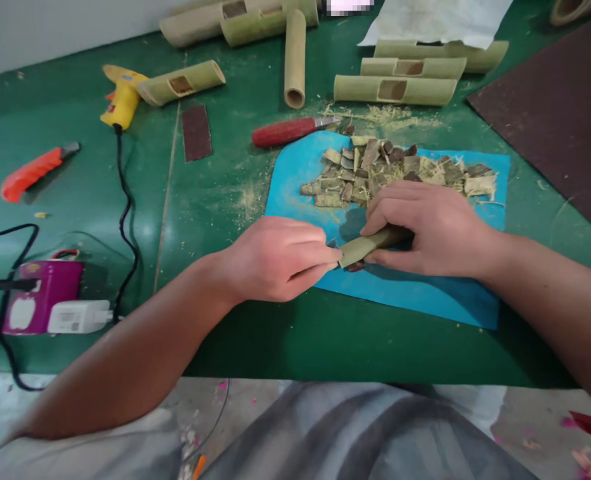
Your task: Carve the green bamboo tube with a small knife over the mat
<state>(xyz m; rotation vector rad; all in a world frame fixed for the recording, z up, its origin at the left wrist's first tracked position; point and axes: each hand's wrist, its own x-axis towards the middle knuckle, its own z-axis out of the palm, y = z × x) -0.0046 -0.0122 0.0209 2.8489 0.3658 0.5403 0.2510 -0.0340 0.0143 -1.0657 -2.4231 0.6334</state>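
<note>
My right hand is closed around a short greenish bamboo piece, held low over a blue sheet. Against the piece's left end press the pinched fingers of my left hand. Something small and dark peeks out at those fingertips, mostly hidden, and I cannot make out what it is. A heap of small bamboo chips, dark scraps and shavings lies on the sheet just beyond my hands. Past the sheet's upper left edge rests a red-handled knife.
Several bamboo tubes with cut windows lie at the back of the green table. On the left are a yellow glue gun, an orange cutter, a dark sandpaper strip and a purple power block with cords. A large brown sheet lies right.
</note>
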